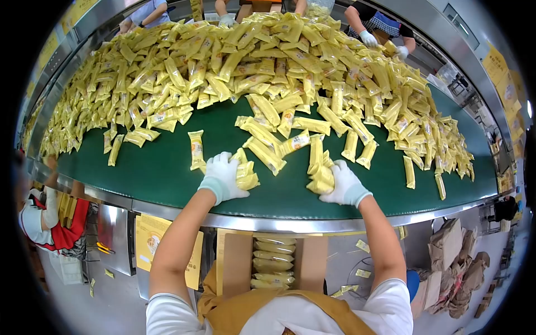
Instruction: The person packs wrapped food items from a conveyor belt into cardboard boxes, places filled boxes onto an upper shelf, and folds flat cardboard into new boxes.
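Both my hands wear white gloves and rest over the green belt [167, 162]. My left hand [222, 176] has its fingers round a few yellow packets [246, 174]. To the right, my right hand [345, 185] grips another bunch of yellow packets [320, 177]. Between and beyond my hands lie loose packets [265, 156], and one single packet [196, 150] stands out just past my left hand. A large heap of yellow packets [251, 61] spreads across the far side. Below the belt edge, an open cardboard box [237, 262] holds a column of stacked packets [273, 262].
The belt's metal rim [279, 225] runs between the box and my hands. Co-workers' gloved hands [368, 38] show beyond the heap. A person in a red apron [72, 223] is at the left. Crumpled brown sacks [458, 262] lie on the floor at the right.
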The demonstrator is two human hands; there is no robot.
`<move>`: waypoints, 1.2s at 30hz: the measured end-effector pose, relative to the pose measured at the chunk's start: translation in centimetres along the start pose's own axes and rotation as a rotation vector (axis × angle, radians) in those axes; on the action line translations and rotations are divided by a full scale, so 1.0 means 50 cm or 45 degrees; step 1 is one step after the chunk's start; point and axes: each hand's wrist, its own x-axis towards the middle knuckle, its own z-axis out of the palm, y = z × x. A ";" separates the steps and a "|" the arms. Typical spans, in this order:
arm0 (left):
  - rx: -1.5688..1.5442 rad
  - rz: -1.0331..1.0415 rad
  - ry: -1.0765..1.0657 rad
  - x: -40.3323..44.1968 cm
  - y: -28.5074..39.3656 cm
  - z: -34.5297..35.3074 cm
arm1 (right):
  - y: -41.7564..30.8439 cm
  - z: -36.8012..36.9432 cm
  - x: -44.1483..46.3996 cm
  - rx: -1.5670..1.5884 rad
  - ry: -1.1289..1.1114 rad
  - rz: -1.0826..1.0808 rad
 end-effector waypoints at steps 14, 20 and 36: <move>0.190 -0.123 -0.018 -0.052 0.039 0.025 | 0.000 0.077 -0.130 -0.082 0.430 -0.037; 0.120 -0.244 0.001 -0.074 0.069 0.011 | -0.031 0.059 -0.100 -0.368 0.087 0.260; -2.616 0.367 0.264 -0.305 0.109 -0.028 | -0.383 -0.002 -0.339 -0.542 -0.182 -0.712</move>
